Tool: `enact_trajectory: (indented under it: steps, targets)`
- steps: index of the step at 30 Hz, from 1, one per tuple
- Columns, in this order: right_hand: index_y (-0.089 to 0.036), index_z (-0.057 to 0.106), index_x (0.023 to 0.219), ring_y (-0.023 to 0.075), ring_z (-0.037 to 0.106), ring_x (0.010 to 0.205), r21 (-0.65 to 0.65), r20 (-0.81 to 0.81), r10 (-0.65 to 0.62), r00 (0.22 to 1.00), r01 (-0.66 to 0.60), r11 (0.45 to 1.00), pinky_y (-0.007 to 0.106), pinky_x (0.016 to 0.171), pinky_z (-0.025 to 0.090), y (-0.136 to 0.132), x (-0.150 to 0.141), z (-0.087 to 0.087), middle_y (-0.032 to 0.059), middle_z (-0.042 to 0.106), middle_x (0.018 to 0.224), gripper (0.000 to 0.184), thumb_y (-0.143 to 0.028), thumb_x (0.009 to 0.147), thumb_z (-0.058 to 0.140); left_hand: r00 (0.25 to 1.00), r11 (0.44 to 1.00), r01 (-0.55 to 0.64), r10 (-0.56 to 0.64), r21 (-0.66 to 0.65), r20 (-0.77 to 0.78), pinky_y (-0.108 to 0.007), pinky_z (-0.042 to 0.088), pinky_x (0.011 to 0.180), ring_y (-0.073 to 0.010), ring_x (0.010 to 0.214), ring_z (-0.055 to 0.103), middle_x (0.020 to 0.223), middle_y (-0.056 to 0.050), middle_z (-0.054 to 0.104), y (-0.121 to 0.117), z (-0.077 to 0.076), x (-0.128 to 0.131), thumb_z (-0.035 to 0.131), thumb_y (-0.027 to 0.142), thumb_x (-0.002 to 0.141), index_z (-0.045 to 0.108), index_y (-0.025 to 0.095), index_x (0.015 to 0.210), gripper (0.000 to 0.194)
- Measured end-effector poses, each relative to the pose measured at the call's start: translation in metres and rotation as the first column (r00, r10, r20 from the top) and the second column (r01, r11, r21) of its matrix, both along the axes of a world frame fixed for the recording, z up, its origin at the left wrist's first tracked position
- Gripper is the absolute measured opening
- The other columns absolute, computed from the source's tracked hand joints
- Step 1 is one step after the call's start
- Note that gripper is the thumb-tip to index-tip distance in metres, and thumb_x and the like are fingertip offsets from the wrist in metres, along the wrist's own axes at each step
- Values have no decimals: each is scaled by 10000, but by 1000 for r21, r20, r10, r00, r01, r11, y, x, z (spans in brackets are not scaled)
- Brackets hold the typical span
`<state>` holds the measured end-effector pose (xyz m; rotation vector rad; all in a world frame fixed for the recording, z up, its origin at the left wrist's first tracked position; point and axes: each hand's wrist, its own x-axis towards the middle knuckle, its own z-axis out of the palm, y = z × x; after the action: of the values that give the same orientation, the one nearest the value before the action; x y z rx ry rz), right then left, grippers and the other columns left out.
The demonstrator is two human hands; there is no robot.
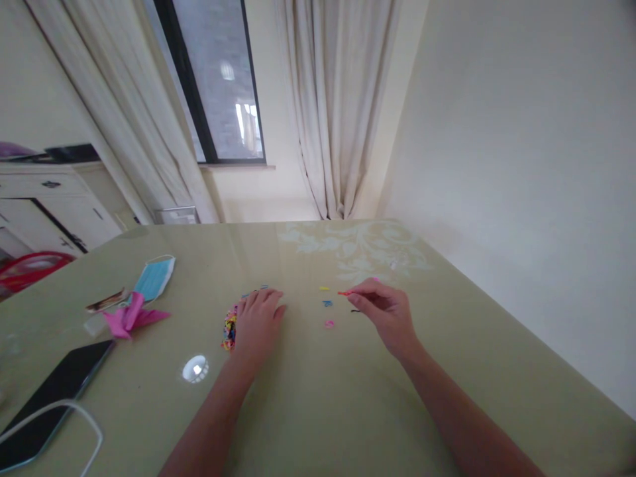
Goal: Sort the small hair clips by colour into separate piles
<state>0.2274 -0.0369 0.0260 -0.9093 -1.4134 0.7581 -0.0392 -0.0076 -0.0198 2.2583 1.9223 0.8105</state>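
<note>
My left hand (258, 323) lies over the right side of a pile of small many-coloured pieces (229, 329), which look like little elastic bands. Its fingers are stretched out, and they hide part of the pile. Between thumb and forefinger, my right hand (390, 310) pinches a small red band-like piece (343, 293) just above the table. Small groups of one colour lie between the hands: yellow pieces (324, 289), blue pieces (326, 303) and pink pieces (329, 324). A dark piece (355, 311) shows under my right hand, and a bit of pink (375, 279) peeks out behind it.
On the left of the glossy table (318, 411) lie a blue face mask (155, 278), a pink folded-paper figure (132, 318) and a dark tablet (54, 397) with a white cable (94, 424) across it. A wall (536, 199) borders the right edge.
</note>
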Motion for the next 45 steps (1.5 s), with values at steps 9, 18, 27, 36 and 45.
enact_trajectory:
  steps: [9, 18, 27, 36, 45]
  targets:
    - [-245, 823, 819, 153, 604, 626, -16, -2, -40, 999, 40, 999, 274, 551, 505, 3, 6, 0, 19, 703, 714, 188, -428, 864, 811, 954, 994, -73, 45, -83, -297, -509, 399, 1007, -349, 1182, 644, 1223, -114, 756, 8, -8, -10, 504, 261, 1027, 773, 251, 1118, 284]
    - [-216, 842, 914, 163, 611, 634, 87, 482, -205, 852, 186, 979, 295, 634, 482, 40, 34, -37, 57, 751, 774, 189, -341, 941, 703, 981, 994, -101, 107, 44, -164, -445, 440, 976, -308, 1118, 661, 1152, -102, 770, 10, -9, -8, 503, 280, 1018, 744, 223, 1007, 249]
    - [-203, 814, 974, 211, 694, 821, 94, 804, -251, 539, 301, 949, 317, 753, 500, 64, 44, -75, 91, 769, 941, 224, -212, 980, 590, 797, 1000, 0, -16, 26, 604, -353, 552, 838, -229, 877, 732, 973, -64, 810, 14, 2, -10, 617, 442, 931, 784, 228, 993, 278]
    - [-192, 817, 998, 245, 714, 883, 121, 868, -268, 417, 346, 930, 321, 720, 494, 62, 42, -72, 118, 763, 1008, 245, -193, 1003, 572, 449, 969, 244, -91, -24, 889, -308, 616, 812, -178, 810, 732, 875, -58, 804, 0, 19, 16, 815, 488, 785, 793, 183, 930, 338]
    - [-221, 775, 1160, 148, 628, 678, 70, 457, 13, 889, -51, 996, 267, 615, 494, 19, -4, -42, 60, 765, 945, 281, -429, 976, 726, 404, 902, 428, -128, -63, 906, -355, 654, 814, -208, 810, 774, 892, -71, 813, -12, 11, 36, 814, 490, 812, 798, 167, 956, 354]
